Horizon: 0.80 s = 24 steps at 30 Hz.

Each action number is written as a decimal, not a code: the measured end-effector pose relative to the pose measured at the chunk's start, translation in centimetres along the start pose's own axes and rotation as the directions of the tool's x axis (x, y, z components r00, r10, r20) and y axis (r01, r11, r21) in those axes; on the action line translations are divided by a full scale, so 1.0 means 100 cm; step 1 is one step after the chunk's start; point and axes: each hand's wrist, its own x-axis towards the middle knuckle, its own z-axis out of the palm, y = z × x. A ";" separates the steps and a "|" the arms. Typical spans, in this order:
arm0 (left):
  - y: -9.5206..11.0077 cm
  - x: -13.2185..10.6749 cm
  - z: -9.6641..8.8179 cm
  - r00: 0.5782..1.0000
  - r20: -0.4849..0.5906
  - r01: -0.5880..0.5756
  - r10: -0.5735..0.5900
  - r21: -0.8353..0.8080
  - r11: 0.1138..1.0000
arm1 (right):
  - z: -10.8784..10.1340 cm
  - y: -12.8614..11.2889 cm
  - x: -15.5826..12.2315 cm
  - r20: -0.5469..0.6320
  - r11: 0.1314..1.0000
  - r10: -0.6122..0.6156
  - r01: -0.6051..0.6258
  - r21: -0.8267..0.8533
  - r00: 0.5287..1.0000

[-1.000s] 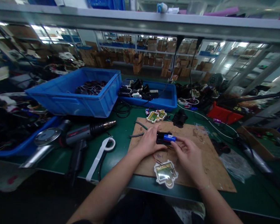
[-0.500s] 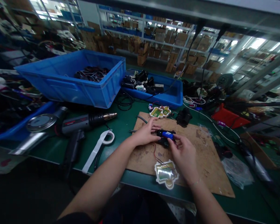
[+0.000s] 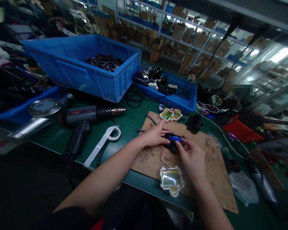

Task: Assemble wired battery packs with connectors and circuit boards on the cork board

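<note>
A blue cylindrical battery [image 3: 175, 138] lies in a black plastic housing [image 3: 172, 147] on the brown board [image 3: 148, 163]. My left hand [image 3: 157, 134] grips the housing from the left, thumb and fingers at its edge. At the right end, my right hand [image 3: 190, 155] has thumb and fingers closed on the battery; its fingertips are partly hidden. Below them, near the board's front edge, is a white-framed circuit board [image 3: 172, 179] under a clear cover. Thin red and black wires run from it up toward the housing.
Behind the board lie another white-framed circuit board [image 3: 169, 114] and a black part [image 3: 194, 123]. A heat gun [image 3: 84, 115] and a tape roll [image 3: 114, 133] are on the left. Blue bins [image 3: 86, 72] stand at the back. To the right is a clear plastic bag [image 3: 243, 187].
The camera view has tilted and shifted, so the scene sits differently in the frame. Both hands stay at the housing and battery, with little visible change between them.
</note>
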 end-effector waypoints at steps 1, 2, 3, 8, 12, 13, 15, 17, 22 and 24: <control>-0.002 0.000 -0.001 1.000 0.002 -0.003 0.003 -0.007 1.000 | 0.000 0.000 0.001 0.003 1.000 0.000 0.000 -0.008 1.000; -0.004 0.001 -0.001 1.000 0.004 -0.006 0.006 -0.014 1.000 | 0.000 -0.001 0.001 0.005 1.000 0.002 -0.002 -0.017 1.000; -0.005 0.001 -0.002 1.000 0.007 -0.010 0.010 -0.020 1.000 | 0.000 -0.002 0.002 0.009 1.000 0.006 -0.005 -0.025 1.000; -0.010 0.002 -0.003 0.999 0.017 -0.046 0.046 -0.029 0.999 | 0.005 -0.002 0.004 0.045 0.999 0.034 -0.033 -0.017 0.998; -0.012 0.002 -0.003 0.997 0.024 -0.072 0.073 -0.040 0.997 | 0.010 -0.001 0.004 0.051 0.998 0.059 -0.059 0.010 0.997; -0.011 0.002 -0.003 0.997 0.023 -0.078 0.079 -0.041 0.996 | 0.011 -0.001 0.004 0.048 0.998 0.068 -0.068 0.009 0.997; -0.010 0.001 -0.003 0.996 0.025 -0.082 0.083 -0.032 0.996 | 0.011 -0.002 0.003 0.047 0.997 0.080 -0.079 -0.010 0.996; -0.008 0.001 -0.003 0.997 0.028 -0.073 0.074 -0.016 0.997 | 0.010 -0.004 0.004 0.061 0.996 0.074 -0.071 -0.051 0.995; -0.006 0.001 -0.003 0.997 0.024 -0.076 0.075 0.010 0.997 | 0.006 -0.005 0.005 0.127 0.985 0.011 0.011 -0.173 0.992; -0.005 0.000 -0.003 0.995 0.013 -0.096 0.095 0.056 0.994 | 0.006 -0.003 0.004 0.138 0.977 -0.005 0.035 -0.211 0.990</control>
